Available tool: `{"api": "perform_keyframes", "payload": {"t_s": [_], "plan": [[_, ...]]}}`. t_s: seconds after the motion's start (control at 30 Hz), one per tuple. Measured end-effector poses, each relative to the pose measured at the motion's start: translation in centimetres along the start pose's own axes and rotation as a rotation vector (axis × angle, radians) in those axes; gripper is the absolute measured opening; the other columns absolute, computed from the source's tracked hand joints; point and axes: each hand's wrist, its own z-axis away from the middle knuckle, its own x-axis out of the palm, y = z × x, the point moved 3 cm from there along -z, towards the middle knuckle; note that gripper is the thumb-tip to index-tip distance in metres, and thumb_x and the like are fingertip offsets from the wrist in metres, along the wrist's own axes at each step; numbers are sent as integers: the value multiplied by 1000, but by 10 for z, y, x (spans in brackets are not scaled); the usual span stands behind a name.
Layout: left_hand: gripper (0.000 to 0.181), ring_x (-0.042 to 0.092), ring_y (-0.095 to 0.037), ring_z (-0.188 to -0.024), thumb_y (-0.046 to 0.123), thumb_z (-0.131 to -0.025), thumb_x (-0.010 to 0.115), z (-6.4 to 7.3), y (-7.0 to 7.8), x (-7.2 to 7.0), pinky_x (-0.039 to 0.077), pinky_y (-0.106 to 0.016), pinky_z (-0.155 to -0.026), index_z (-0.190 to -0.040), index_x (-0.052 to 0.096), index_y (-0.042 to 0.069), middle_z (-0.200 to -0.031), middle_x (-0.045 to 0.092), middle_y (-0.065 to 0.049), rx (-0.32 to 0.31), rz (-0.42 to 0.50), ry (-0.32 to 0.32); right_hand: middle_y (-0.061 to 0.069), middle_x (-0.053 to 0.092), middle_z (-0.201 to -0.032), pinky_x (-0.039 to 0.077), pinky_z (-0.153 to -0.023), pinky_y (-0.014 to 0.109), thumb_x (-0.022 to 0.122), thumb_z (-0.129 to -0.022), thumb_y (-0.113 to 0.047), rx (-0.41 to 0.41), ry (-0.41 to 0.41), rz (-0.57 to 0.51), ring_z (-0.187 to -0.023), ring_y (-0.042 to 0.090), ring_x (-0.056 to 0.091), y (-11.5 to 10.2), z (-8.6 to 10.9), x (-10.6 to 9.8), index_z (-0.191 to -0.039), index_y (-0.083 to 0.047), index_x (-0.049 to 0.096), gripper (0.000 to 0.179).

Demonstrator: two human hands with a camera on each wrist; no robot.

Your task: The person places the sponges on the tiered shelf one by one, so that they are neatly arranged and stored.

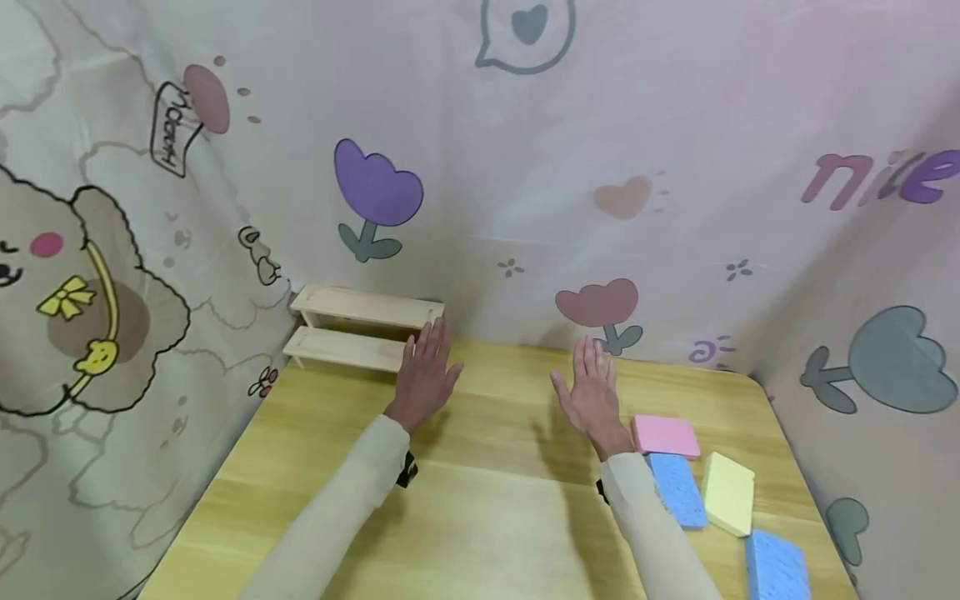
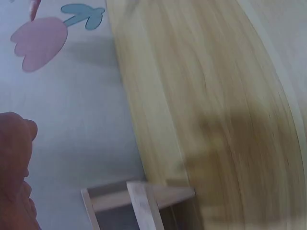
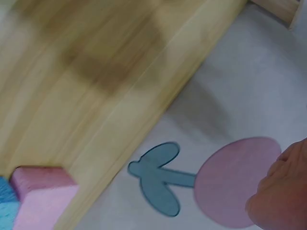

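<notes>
Your left hand (image 1: pixel 426 367) and right hand (image 1: pixel 594 392) are both held out, fingers straight, holding nothing. Just beside your left is one wooden shelf (image 1: pixel 371 306) with two tiers. Near your right lie one pink sponge (image 1: pixel 666 436), two blue sponges (image 1: pixel 677 490) and one yellow sponge (image 1: pixel 729 493), four in all, on the wooden table (image 1: pixel 480 508). On the patterned backdrop (image 1: pixel 480 150), at right, you can read "nice"; a small banner (image 1: pixel 171 133) at left carries slanted lettering, hard to make out.

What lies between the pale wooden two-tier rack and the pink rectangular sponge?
In the head view, the person's outstretched left hand and right hand come between them, raised above the yellow wood-grain tabletop, which shows bare there.
</notes>
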Motion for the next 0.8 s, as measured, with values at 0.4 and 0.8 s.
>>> {"api": "perform_keyframes", "payload": {"t_s": [0.4,0.8], "plan": [[65,8,-31,-148,24,-98,38,-9,-47,-8,17,-52,-118,-152,10,1,-160,9,-16,9,-44,-35,18,-1,-160,6,-118,56,30,-99,-48,-38,-10,-97,-147,37,3,-44,-29,1,-151,0,-1,78],[68,9,-35,-147,20,-94,44,11,-115,-8,16,-54,-117,-150,13,-3,-159,11,-20,-106,-16,-36,16,-1,-160,6,-119,52,28,-99,-50,-149,-52,-126,-148,31,1,-122,-47,25,-152,-2,-2,77]]}}
